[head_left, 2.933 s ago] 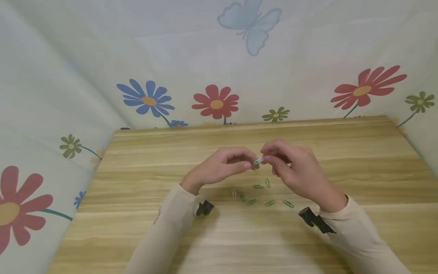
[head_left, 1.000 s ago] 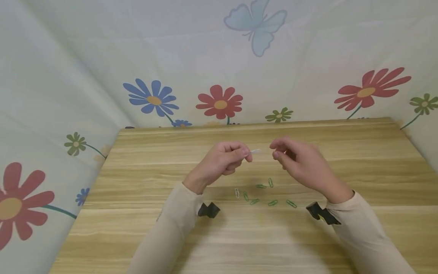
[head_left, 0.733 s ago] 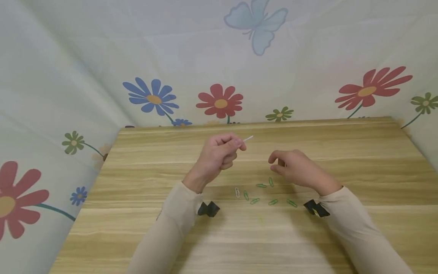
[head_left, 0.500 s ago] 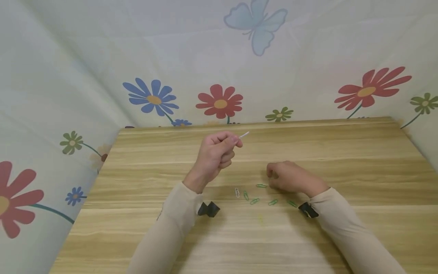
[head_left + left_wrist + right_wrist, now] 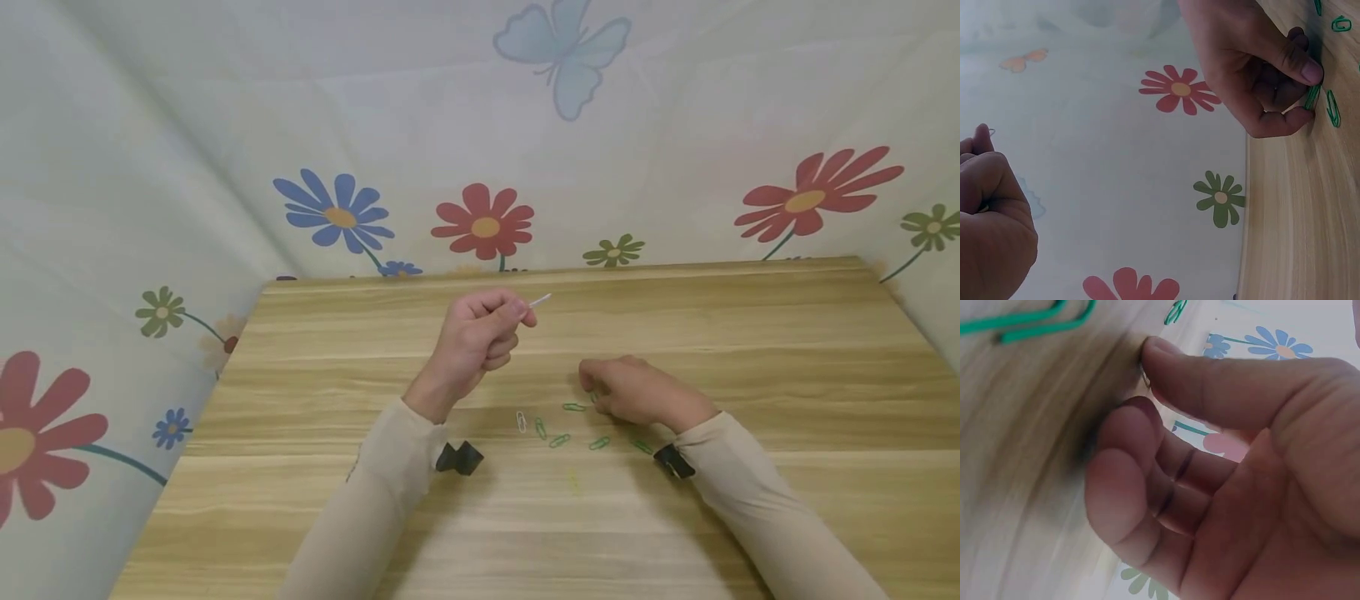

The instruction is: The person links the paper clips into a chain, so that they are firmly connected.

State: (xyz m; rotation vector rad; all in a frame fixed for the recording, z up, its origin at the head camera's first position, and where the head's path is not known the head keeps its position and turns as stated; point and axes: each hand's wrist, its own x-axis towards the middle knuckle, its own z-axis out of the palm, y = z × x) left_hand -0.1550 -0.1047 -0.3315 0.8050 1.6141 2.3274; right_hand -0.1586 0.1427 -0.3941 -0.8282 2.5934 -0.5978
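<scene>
Raised over the table, my left hand [image 5: 476,337] pinches a white paper clip [image 5: 542,300] between thumb and forefinger, its end pointing to the upper right. My right hand [image 5: 637,390] is down at the tabletop. Its thumb and forefinger close on a green paper clip [image 5: 1313,97], best seen in the left wrist view; in the right wrist view the fingertips hide most of it. Just left of those fingers lies another green paper clip [image 5: 573,407]. A loose white paper clip [image 5: 521,422] lies nearer the left wrist.
Several more green paper clips lie in front of the hands, among them one green clip [image 5: 559,442] and another [image 5: 599,443]. The wooden table [image 5: 375,333] ends at a flower-printed curtain [image 5: 660,125]. A black wrist mount [image 5: 459,457] hangs by the left sleeve.
The hands were together at a clip, then parted. My left hand moved up and left with the white paper clip. My right hand came down to the table and took a green paper clip.
</scene>
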